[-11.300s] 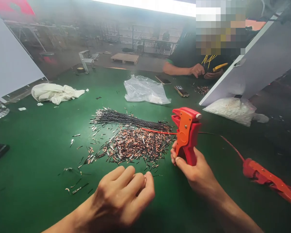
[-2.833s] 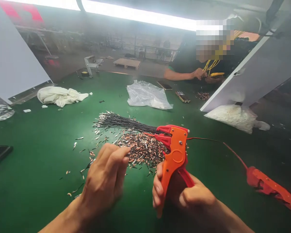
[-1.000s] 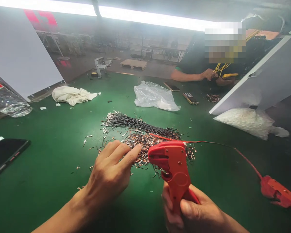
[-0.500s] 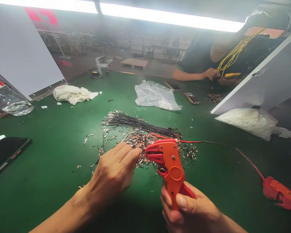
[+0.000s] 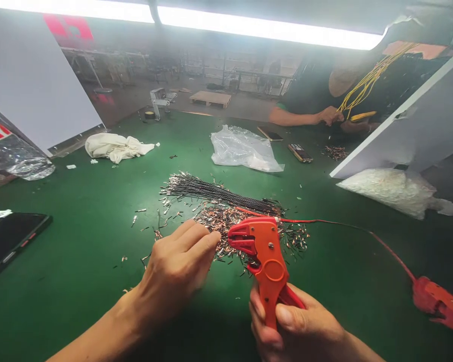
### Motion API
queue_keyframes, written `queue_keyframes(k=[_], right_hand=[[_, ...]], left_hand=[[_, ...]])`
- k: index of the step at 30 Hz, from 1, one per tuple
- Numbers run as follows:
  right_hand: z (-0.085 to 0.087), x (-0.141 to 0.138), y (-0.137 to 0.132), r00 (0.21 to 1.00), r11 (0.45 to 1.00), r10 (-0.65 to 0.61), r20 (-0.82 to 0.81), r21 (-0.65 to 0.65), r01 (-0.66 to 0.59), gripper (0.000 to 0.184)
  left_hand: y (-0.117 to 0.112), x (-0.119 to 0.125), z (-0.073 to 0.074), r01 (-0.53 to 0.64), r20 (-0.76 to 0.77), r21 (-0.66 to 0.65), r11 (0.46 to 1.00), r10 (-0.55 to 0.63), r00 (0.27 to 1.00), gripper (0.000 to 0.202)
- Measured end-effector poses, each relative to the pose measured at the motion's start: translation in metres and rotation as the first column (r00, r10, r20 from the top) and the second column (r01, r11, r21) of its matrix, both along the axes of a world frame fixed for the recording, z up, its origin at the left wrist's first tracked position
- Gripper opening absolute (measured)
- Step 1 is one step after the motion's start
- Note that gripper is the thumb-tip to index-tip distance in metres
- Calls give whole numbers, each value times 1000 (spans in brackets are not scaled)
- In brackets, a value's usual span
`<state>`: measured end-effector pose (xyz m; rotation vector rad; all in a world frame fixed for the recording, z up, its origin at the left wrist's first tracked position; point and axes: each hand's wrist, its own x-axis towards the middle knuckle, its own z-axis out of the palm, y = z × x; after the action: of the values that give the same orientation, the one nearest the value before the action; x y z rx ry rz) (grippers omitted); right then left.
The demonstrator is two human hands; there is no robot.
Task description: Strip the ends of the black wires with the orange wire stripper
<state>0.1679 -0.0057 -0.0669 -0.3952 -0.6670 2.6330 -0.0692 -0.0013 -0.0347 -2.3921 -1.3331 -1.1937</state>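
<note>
My right hand [image 5: 287,322] is wrapped round the handle of an orange and red wire stripper [image 5: 270,251], held upright with its jaws facing left. Just left of those jaws, my left hand [image 5: 184,256] is closed in a pinch, its back towards me; what the fingers hold is hidden. Beneath and behind the stripper's head lies a heap of short stripped wire ends [image 5: 226,221] with copper showing. Beyond the heap rests a bundle of black wires [image 5: 215,190], many with metal terminals at the left end.
A red cord [image 5: 340,221] runs right to another red-orange tool [image 5: 438,301]. Around the green table are a phone [image 5: 15,241], a white cloth [image 5: 117,146], a clear plastic bag [image 5: 245,148] and a filled bag [image 5: 392,188]. Opposite, a person's hand [image 5: 330,115] holds yellow wires.
The view has shifted very slightly, so things sit a little further right. Both hands and the wire stripper keep nearly the same pose. Less dark wire shows left of my left hand.
</note>
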Motion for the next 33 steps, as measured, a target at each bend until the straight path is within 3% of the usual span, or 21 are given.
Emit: queue_keyframes(k=[7, 13, 23, 33], right_hand=[[-6, -3, -2, 998, 996, -8, -59, 90, 13, 29], [-10, -8, -4, 993, 999, -24, -118, 18, 27, 28], [-10, -1, -2, 1000, 995, -3, -12, 98, 4, 32], [-9, -2, -3, 999, 997, -46, 11, 65, 46, 30]], left_hand=[[-1, 0, -1, -26, -55, 79, 997, 30, 998, 20], [-3, -1, 2, -50, -93, 152, 987, 65, 994, 25], [-5, -1, 6, -53, -160, 164, 985, 80, 984, 21], [-7, -3, 11, -23, -205, 152, 988, 54, 977, 20]])
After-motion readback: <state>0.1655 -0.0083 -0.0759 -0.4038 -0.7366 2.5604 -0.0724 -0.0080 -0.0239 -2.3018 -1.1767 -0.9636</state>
